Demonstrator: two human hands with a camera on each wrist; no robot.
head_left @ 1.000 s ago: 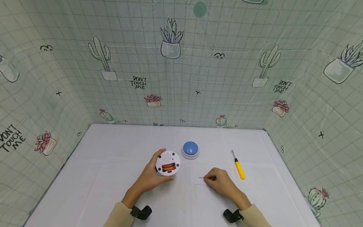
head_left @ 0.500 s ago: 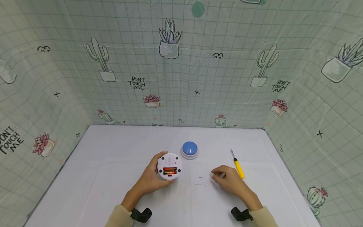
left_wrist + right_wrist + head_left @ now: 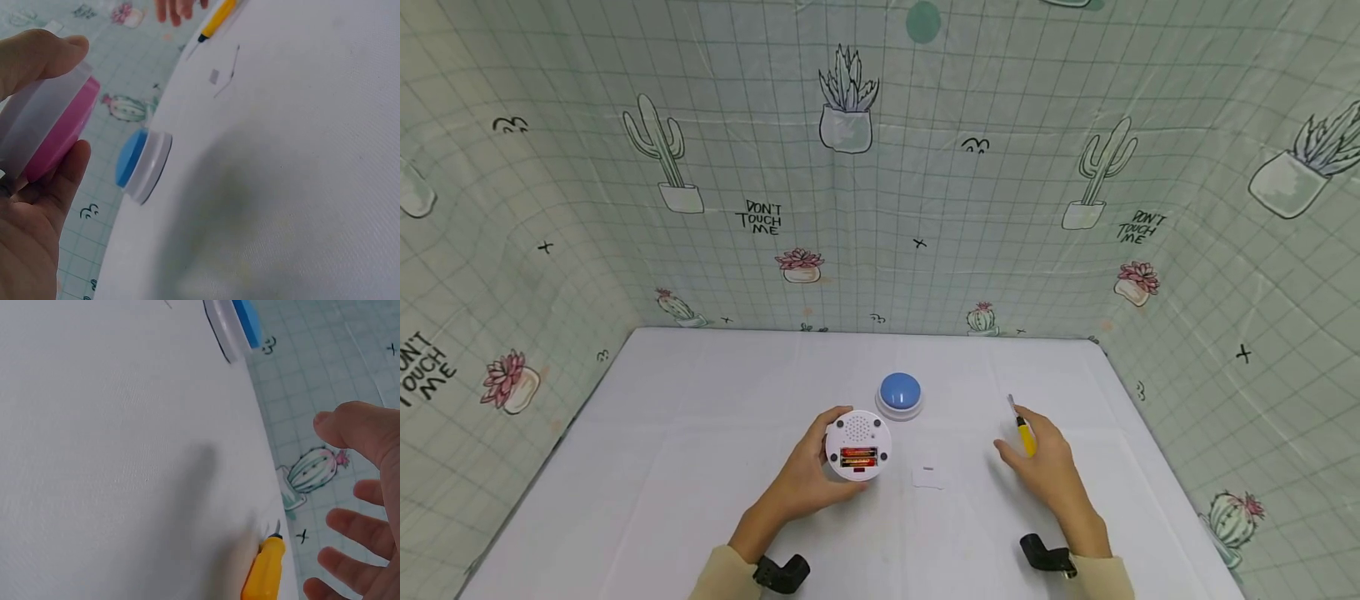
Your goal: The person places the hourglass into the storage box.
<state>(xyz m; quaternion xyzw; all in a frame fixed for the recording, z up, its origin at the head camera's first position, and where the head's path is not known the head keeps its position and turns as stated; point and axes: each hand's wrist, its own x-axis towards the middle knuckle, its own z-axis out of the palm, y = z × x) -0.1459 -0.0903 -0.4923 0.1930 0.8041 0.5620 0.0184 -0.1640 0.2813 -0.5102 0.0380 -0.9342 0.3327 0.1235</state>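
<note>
My left hand [image 3: 808, 471] grips a round white push-button device [image 3: 858, 429] by its rim. Its underside faces me, with batteries [image 3: 858, 457] exposed in an uncovered compartment. From the left wrist view, the device's other face is a pink dome [image 3: 65, 128]. My right hand [image 3: 1051, 467] hovers at the yellow-handled screwdriver [image 3: 1026, 437], fingers spread, partly covering the handle. In the right wrist view the screwdriver [image 3: 265, 572] lies apart from the fingers [image 3: 359, 528]. A small white battery cover [image 3: 928, 477] lies on the table between my hands.
A white-based button with a blue dome [image 3: 900, 392] stands upright beyond the battery cover. The white-clothed table [image 3: 737, 375] meets a cactus-print grid curtain [image 3: 880, 208] at the back and sides.
My right hand has let go of the battery cover, moved right to the screwdriver and spread its fingers. My left hand has shifted slightly right and toward me with the push-button device.
</note>
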